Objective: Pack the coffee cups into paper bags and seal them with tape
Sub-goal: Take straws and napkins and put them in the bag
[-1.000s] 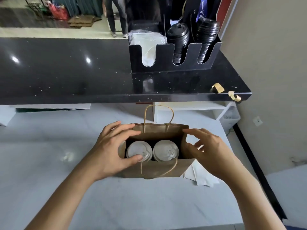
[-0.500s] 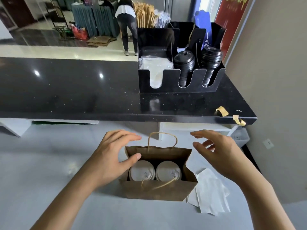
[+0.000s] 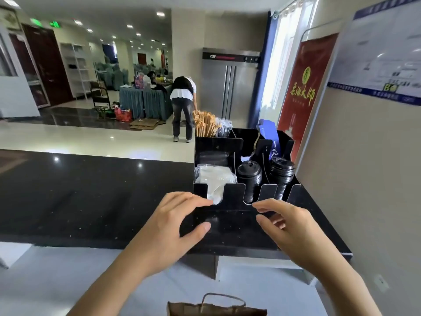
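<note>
Both hands, left (image 3: 168, 226) and right (image 3: 293, 231), are hovering empty, fingers loosely spread; paper bag (image 3: 216, 309) is sitting bottom-centre, below them.

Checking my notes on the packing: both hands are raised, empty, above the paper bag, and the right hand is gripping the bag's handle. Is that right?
Not quite. In the head view the right hand holds nothing; its fingers are loosely spread, well above the bag and clear of its handle. The left hand is likewise raised and empty.
</note>
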Motion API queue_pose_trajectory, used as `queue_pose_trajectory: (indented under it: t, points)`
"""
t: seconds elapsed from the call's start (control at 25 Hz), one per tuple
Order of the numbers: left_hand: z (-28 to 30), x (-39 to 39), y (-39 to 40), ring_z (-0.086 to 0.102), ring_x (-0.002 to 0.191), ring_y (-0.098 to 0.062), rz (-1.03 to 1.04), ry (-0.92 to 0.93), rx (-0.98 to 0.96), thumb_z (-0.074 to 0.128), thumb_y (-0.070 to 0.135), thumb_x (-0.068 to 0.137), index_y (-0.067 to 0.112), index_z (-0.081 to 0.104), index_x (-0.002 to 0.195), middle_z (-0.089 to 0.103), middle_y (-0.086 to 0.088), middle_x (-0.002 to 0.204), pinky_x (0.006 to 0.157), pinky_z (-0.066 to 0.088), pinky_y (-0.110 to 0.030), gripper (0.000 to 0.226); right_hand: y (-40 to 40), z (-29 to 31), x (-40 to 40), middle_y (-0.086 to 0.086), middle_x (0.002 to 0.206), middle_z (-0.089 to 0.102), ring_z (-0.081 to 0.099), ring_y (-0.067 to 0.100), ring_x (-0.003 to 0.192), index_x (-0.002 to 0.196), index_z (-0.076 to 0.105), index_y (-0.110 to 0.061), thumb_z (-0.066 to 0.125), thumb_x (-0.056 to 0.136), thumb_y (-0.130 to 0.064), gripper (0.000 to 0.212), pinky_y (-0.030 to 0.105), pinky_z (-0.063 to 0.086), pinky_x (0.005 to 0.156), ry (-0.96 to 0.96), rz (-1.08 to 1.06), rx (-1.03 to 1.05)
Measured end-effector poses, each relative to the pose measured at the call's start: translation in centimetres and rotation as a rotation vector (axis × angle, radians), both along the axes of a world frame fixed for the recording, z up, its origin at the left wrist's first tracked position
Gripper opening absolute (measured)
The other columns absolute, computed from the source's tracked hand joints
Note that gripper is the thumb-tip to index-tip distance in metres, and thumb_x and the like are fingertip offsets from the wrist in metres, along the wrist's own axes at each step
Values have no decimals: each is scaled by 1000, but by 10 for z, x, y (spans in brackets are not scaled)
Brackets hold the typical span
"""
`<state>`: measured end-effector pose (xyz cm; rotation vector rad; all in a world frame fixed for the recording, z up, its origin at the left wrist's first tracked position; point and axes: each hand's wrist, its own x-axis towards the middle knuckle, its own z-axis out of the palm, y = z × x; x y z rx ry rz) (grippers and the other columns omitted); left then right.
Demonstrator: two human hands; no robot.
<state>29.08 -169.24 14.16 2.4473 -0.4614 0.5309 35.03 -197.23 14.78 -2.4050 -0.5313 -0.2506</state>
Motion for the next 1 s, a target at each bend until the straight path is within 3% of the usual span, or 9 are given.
queue_pose_trajectory:
  t: [0.28, 0.48, 0.68, 1.0]
  points:
    - [41, 57, -10, 35, 133, 4, -14, -90, -14, 58, 49, 93, 43, 57, 132, 50, 33, 126, 103, 26, -4, 39, 30, 50, 58, -26, 89, 71, 66, -4, 81, 110, 73, -36, 65, 96, -29, 17, 22, 55, 78, -105, -11, 81]
    - [45, 96, -8, 33, 130, 7, 22, -88, -30, 60, 42, 95, 41, 57, 131, 49, 35, 125, 102, 23, -3, 36, 47, 61, 112, -22, 85, 72, 65, -6, 78, 101, 75, -33, 64, 96, -28, 13, 15, 52, 72, -127, -66, 90]
    - [42, 132, -1, 34, 128, 9, 36, -82, -53, 62, 39, 96, 41, 58, 130, 49, 37, 122, 100, 22, -1, 34, 70, 62, 169, -18, 81, 72, 68, 1, 76, 94, 74, -31, 65, 94, -29, 10, 34, 59, 79, -113, -110, 107]
    - [36, 169, 11, 33, 127, 11, 52, -84, -57, 60, 40, 96, 42, 58, 128, 50, 37, 122, 100, 22, -1, 33, 111, 58, 244, -11, 83, 73, 66, 19, 86, 95, 76, -25, 65, 91, -24, 11, 43, 53, 84, -260, -193, 103]
